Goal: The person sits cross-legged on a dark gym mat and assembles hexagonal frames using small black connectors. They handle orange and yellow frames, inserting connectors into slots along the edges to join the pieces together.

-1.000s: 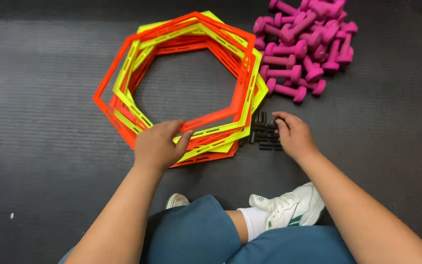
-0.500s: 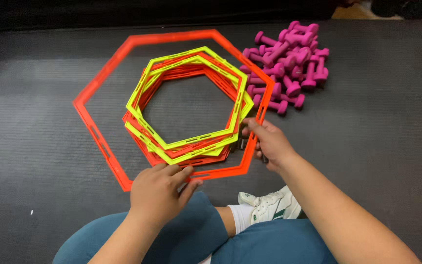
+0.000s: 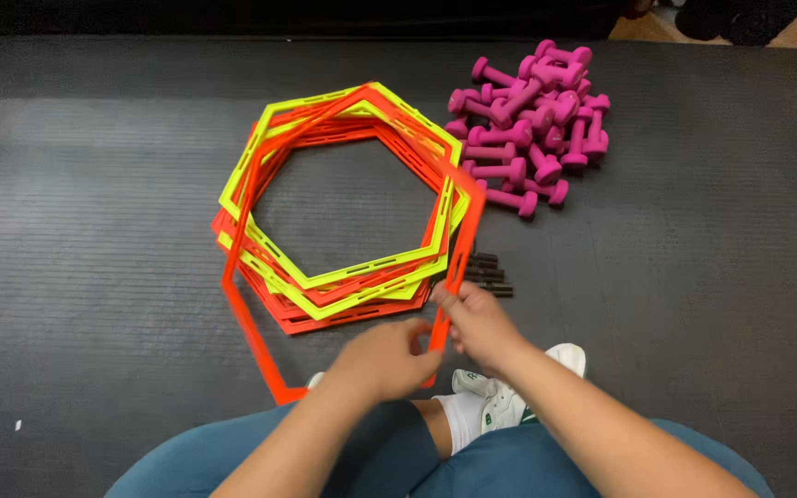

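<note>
Fingers [image 3: 443, 302] of both hands pinch one large orange hexagon frame [image 3: 249, 198], tilted, near edge raised over the hexagon stack [image 3: 343, 281] on the floor mat [image 3: 94, 184]. Stack count unclear, perhaps eight. Pink dumbbells [image 3: 528, 120], roughly twenty, lie right, small black clips [image 3: 486, 275] beside.

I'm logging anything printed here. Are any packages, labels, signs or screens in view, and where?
None show. Only orange and yellow plastic hexagon rings, a pile of pink dumbbells, small black clips and a white sneaker lie on the dark rubber mat.

Orange hexagon ring's [image 3: 255, 277] near corner behind hands
</note>
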